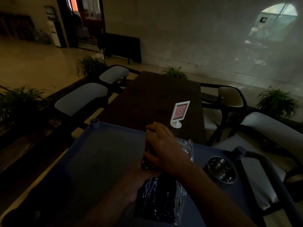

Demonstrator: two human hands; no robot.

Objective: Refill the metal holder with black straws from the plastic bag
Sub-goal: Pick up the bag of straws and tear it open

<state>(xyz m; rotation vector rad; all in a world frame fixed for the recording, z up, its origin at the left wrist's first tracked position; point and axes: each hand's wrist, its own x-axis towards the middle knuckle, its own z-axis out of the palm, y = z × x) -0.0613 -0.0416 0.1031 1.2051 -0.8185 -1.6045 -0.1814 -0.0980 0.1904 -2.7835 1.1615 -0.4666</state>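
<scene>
Ahead of us a white sign stand [178, 114] sits on the dark tabletop [147, 99], chairs either side. On the near blue cart top [101, 153], our right hand [164, 145] closes over the plastic bag [162, 199] of black straws [148, 163]; our left hand [139, 182] grips it underneath. The metal holder [221, 169] stands just right.

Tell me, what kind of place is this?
Probably a cafe or restaurant dining room: a long dark table with cushioned chairs on both sides, a small white menu stand on it, and potted plants around.
</scene>
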